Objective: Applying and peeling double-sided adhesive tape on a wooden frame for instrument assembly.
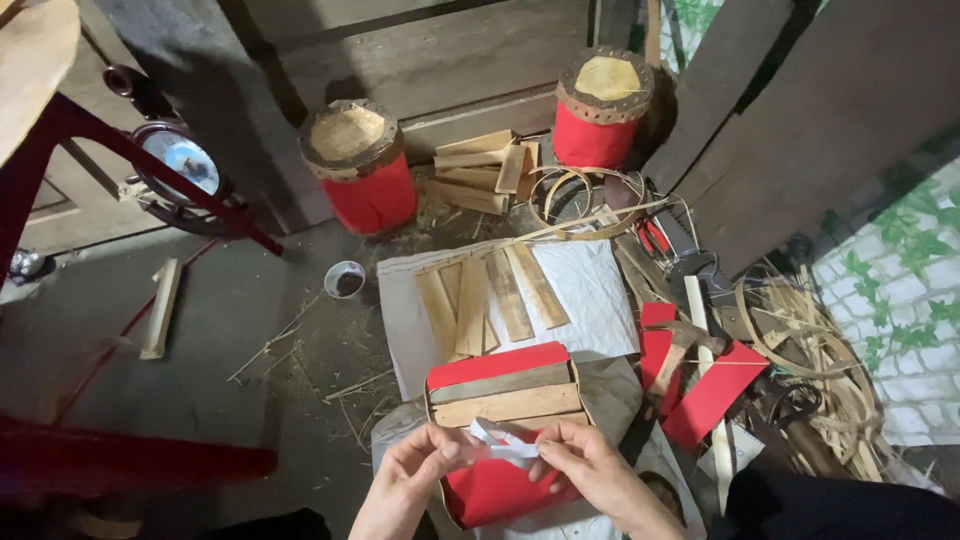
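Over the red box [495,490], left hand [408,478] and right hand [590,480] pinch a white strip [503,445]: light, limp, best held at its ends.

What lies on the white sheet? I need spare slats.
Several flat wooden slats lie side by side on the white sheet. Its near edge is covered by the red drum piece, so anything there is hidden.

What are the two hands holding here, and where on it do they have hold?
A short white strip, held between both hands: the left hand pinches its left end, the right hand its right end, above the red-covered piece.
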